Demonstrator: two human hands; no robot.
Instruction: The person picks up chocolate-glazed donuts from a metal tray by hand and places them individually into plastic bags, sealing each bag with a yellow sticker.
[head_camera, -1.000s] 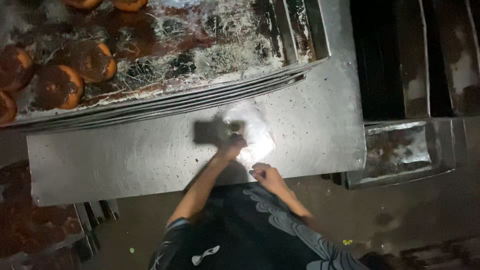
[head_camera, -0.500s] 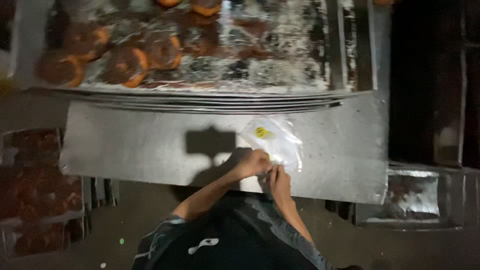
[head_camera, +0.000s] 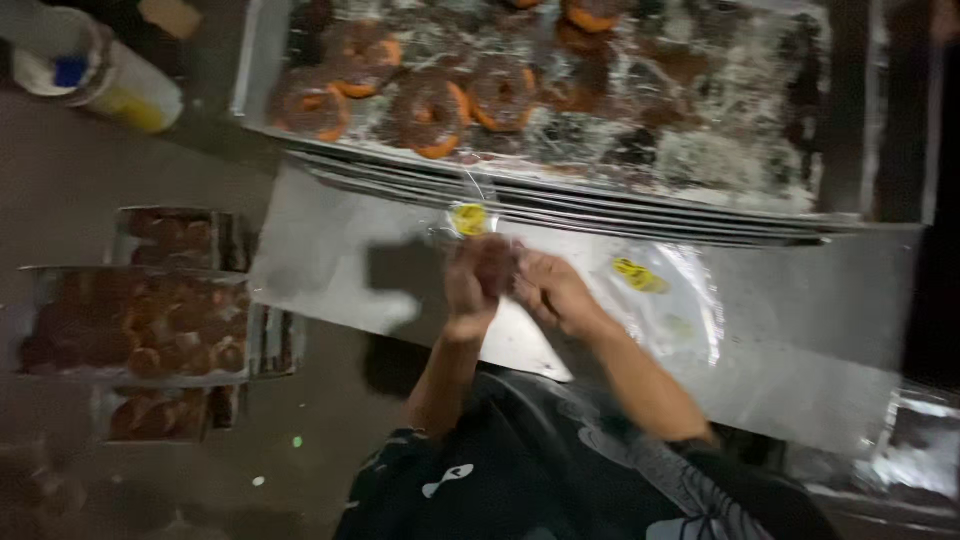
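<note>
at nine o'clock, low beside the table, sit stacked trays of brown pastries (head_camera: 150, 320), and at eleven o'clock a white and yellow container (head_camera: 95, 75) stands on the floor. nearer the middle, the left hand (head_camera: 478, 275) is raised over the metal table (head_camera: 330, 260), fingers curled and pinching a clear plastic bag (head_camera: 470, 215) with a yellow sticker, held up just at its twelve o'clock. the right hand (head_camera: 555, 290) sits touching the left at its three o'clock, fingers bent in on the same bag; the blur hides how tightly. at twelve o'clock a tray of chocolate glazed doughnuts (head_camera: 430, 105) rests on a stack of flat trays. at three o'clock of the hands more clear bags (head_camera: 660, 300) lie flat on the table. the held bag looks feather-light, limp and slippery, likely to cling shut; it is best pinched at its open edge, one layer in each hand.
</note>
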